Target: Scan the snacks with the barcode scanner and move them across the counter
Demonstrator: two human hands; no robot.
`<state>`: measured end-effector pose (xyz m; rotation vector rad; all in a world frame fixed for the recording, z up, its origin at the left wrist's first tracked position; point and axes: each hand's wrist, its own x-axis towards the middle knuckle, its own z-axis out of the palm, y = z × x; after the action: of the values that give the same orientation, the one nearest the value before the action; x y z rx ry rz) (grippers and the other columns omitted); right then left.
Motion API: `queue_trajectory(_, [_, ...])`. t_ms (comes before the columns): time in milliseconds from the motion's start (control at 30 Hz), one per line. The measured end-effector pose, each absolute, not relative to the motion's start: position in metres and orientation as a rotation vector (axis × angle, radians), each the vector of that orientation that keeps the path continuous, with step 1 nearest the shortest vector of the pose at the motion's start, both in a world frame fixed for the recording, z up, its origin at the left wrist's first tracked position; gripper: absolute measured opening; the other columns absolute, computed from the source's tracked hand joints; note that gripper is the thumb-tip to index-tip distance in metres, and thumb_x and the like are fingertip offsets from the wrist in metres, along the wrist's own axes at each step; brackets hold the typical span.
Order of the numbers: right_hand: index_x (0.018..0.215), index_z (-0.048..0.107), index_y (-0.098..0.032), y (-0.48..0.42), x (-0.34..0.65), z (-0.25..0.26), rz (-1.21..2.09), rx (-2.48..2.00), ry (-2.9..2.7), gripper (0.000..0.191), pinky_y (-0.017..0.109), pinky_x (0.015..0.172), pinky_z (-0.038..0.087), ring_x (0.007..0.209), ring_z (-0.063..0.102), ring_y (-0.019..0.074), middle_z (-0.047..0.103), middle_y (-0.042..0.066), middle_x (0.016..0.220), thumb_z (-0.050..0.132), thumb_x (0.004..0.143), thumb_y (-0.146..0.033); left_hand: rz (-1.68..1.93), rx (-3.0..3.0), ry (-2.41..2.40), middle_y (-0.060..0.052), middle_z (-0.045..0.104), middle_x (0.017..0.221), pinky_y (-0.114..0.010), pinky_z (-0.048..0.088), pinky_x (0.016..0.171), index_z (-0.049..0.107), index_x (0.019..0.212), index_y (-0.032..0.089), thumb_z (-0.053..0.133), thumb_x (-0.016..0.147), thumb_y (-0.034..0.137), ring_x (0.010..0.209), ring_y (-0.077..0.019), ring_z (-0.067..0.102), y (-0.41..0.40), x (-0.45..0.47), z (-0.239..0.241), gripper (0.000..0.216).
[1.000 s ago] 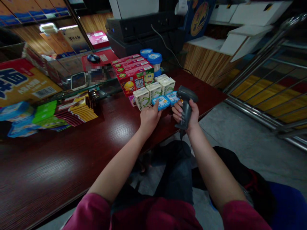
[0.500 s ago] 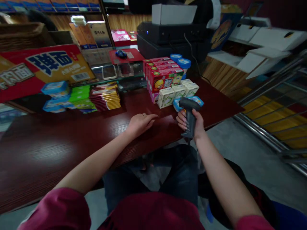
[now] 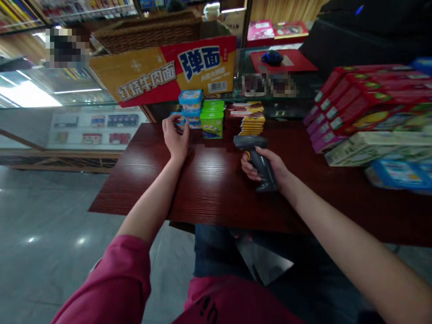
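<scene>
My right hand (image 3: 256, 166) is wrapped round the handle of a dark grey barcode scanner (image 3: 258, 159), held over the wooden counter with its head pointing away from me. At the left end of the goods, my left hand (image 3: 175, 135) reaches to the stacked blue-lidded tubs (image 3: 191, 100). Its fingers are curved, with thumb and forefinger apart beside a lower tub; whether they touch it I cannot tell. Right of the tubs are green packs (image 3: 212, 123), then a pile of flat brown and yellow packets (image 3: 251, 120).
The dark red-brown counter (image 3: 209, 180) carries red boxes (image 3: 361, 99), pale green cartons (image 3: 364, 146) and a blue-lidded tub (image 3: 398, 173) on the right. A noodle carton (image 3: 168, 72) and wicker basket (image 3: 148, 33) stand behind. A mouse (image 3: 272, 57) lies on a red mat.
The view has swung left. My left hand has moved from the middle of the counter to the blue tubs, its fingers now curved. The scanner has come left, still in my right hand.
</scene>
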<state>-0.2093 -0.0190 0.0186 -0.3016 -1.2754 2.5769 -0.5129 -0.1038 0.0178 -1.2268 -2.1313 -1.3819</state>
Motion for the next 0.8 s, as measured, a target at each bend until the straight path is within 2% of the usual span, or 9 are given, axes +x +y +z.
queue_trajectory(100, [0.087, 0.063, -0.019, -0.024, -0.24, 0.018, 2.509, -0.32, -1.226, 0.037, 0.02, 0.038, 0.038, 0.052, 0.045, 0.0114, 0.053, -0.002, 0.065, 0.076, 0.085, -0.054, -1.384, -0.923, -2.233, -0.019, 0.056, 0.143, -0.043, 0.041, 0.113, 0.052, 0.139, 0.012, 0.066, 0.099, 0.06, 0.137, -0.0245, 0.051, -0.087, -0.539, 0.012, 0.063])
queue_trajectory(200, [0.088, 0.065, -0.019, -0.036, -0.257, 0.017, 2.407, -0.352, -1.222, 0.033, 0.021, 0.039, 0.041, 0.05, 0.046, 0.011, 0.054, -0.003, 0.065, 0.078, 0.085, -0.049, -1.388, -0.787, -2.314, -0.019, 0.053, 0.152, -0.05, 0.035, 0.126, 0.049, 0.144, 0.021, 0.083, 0.086, 0.05, 0.151, -0.0333, 0.044, -0.074, -0.556, 0.001, 0.073])
queue_trajectory(367, [0.088, 0.068, -0.018, -0.048, -0.265, 0.018, 2.322, -0.452, -1.241, 0.032, 0.023, 0.038, 0.041, 0.047, 0.048, 0.0106, 0.056, -0.002, 0.064, 0.083, 0.082, -0.046, -1.423, -1.237, -2.334, -0.018, 0.044, 0.166, -0.047, 0.032, 0.131, 0.038, 0.158, 0.021, 0.084, 0.085, 0.034, 0.159, -0.0313, 0.039, -0.069, -0.585, -0.013, 0.087])
queue_trajectory(467, [0.087, 0.067, -0.018, -0.045, -0.264, 0.018, 2.33, -0.453, -1.205, 0.032, 0.022, 0.038, 0.04, 0.048, 0.047, 0.0103, 0.054, -0.003, 0.063, 0.082, 0.082, -0.047, -1.384, -1.391, -2.344, -0.018, 0.037, 0.172, -0.046, 0.029, 0.133, 0.042, 0.159, 0.02, 0.083, 0.08, 0.021, 0.162, -0.0318, 0.033, -0.07, -0.599, -0.015, 0.089])
queue_trajectory(533, [0.087, 0.066, -0.019, -0.041, -0.262, 0.017, 2.332, -0.432, -1.183, 0.031, 0.023, 0.039, 0.04, 0.048, 0.046, 0.0105, 0.053, -0.003, 0.063, 0.08, 0.084, -0.047, -1.372, -1.364, -2.353, -0.017, 0.041, 0.17, -0.049, 0.029, 0.134, 0.05, 0.154, 0.021, 0.08, 0.079, 0.018, 0.161, -0.0329, 0.035, -0.07, -0.605, -0.014, 0.081])
queue_trajectory(633, [0.088, 0.065, -0.02, -0.04, -0.261, 0.016, 2.328, -0.416, -1.177, 0.029, 0.024, 0.04, 0.04, 0.049, 0.046, 0.0112, 0.053, -0.003, 0.064, 0.078, 0.086, -0.047, -1.381, -1.318, -2.386, -0.015, 0.056, 0.159, -0.051, 0.034, 0.131, 0.064, 0.142, 0.021, 0.077, 0.079, 0.019, 0.152, -0.0344, 0.048, -0.069, -0.606, -0.013, 0.064])
queue_trajectory(800, [0.089, 0.066, -0.02, -0.046, -0.26, 0.018, 2.316, -0.437, -1.212, 0.032, 0.023, 0.039, 0.04, 0.05, 0.047, 0.0113, 0.055, -0.003, 0.064, 0.081, 0.083, -0.047, -1.478, -1.242, -2.392, -0.015, 0.068, 0.145, -0.048, 0.042, 0.127, 0.07, 0.135, 0.017, 0.079, 0.078, 0.025, 0.14, -0.0342, 0.061, -0.075, -0.601, -0.009, 0.058])
